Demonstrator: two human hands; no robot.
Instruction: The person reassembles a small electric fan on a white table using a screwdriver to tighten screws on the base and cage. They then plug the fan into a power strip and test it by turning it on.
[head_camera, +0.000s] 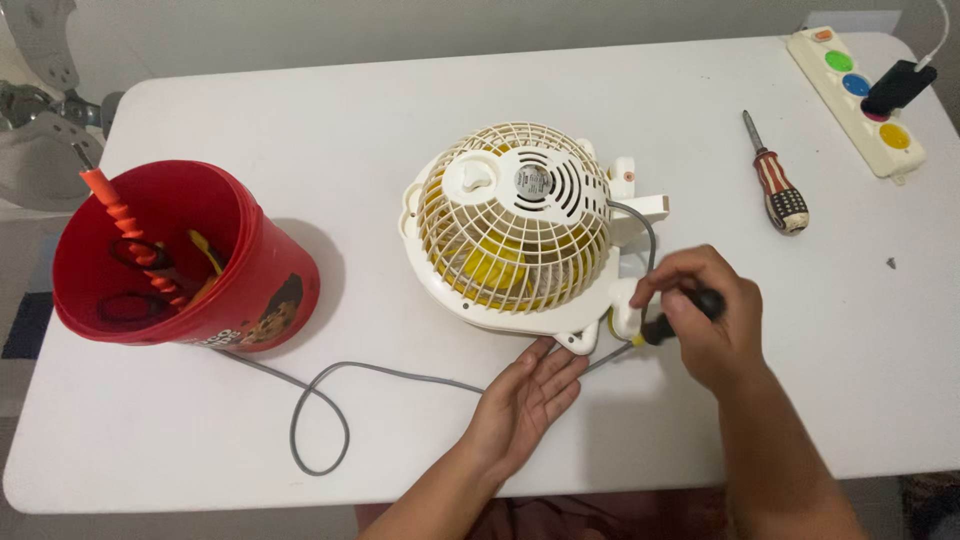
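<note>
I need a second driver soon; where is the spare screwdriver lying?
The spare screwdriver lies on the white table, right of the fan, beside the power strip.

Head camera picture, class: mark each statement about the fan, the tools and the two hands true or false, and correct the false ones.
1. The right hand grips a screwdriver at the fan's edge. True.
2. The fan stands upright, facing the person. False: it lies grille-up on the table.
3. The left hand lies open, fingertips at the fan's rim. True.
4. The red bucket is empty. False: it holds tools, one with an orange spiral shaft.
5. A second screwdriver lies loose near the power strip. True.
</note>
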